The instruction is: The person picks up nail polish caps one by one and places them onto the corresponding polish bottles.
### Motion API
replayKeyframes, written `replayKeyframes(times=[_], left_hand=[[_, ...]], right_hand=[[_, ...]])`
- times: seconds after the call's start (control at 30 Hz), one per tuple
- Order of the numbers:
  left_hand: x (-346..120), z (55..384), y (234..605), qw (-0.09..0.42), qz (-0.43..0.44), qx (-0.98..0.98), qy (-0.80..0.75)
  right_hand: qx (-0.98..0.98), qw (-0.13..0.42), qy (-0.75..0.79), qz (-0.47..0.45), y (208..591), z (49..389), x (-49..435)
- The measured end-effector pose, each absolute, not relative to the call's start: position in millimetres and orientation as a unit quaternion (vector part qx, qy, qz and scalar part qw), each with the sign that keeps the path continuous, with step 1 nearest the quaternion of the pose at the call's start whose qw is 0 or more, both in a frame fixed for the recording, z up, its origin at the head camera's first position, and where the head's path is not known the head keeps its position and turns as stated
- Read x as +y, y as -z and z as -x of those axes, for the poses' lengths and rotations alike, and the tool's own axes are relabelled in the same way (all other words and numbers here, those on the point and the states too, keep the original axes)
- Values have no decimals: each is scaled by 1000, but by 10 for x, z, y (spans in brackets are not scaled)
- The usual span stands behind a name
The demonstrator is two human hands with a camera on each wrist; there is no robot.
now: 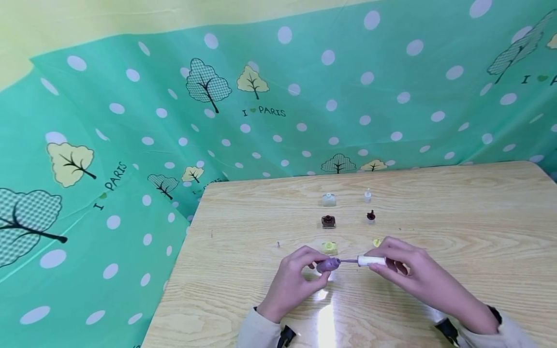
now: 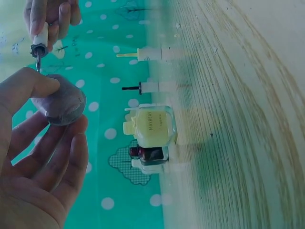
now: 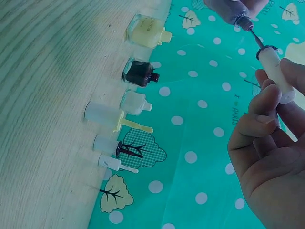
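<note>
My left hand pinches a purple nail polish bottle between thumb and fingers, its neck tilted toward the right. In my right hand is the white brush cap, pinched by thumb and fingers. The cap's purple-coated brush stem spans the gap to the bottle mouth; its tip is at or just inside the neck. Just beyond the hands stands an uncapped yellow polish bottle. The yellow brush cap stands with its brush upward, partly hidden by my right hand in the head view.
Farther back on the wooden table stand an uncapped dark red bottle and a whitish bottle. To their right, a dark brush cap and a white brush cap stand brush up. A green patterned cloth hangs behind.
</note>
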State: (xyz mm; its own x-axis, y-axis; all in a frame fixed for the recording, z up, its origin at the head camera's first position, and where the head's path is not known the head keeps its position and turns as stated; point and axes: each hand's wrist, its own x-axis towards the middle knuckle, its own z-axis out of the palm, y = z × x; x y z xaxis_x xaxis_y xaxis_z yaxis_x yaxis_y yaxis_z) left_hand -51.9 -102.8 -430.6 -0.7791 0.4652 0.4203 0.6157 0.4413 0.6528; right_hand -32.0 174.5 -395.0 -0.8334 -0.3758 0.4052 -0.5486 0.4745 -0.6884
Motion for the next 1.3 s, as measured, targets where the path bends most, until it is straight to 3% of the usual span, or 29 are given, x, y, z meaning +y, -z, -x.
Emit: replayKeyframes(times=[0.77, 1.3], left_hand=[[-961, 482, 4298, 82, 335, -847, 405], [-902, 475, 4266, 108, 358, -847, 378]], right_hand=[[-855, 92, -405, -312, 3982, 358, 1652], [-858, 67, -405, -310, 4005, 385, 1604]])
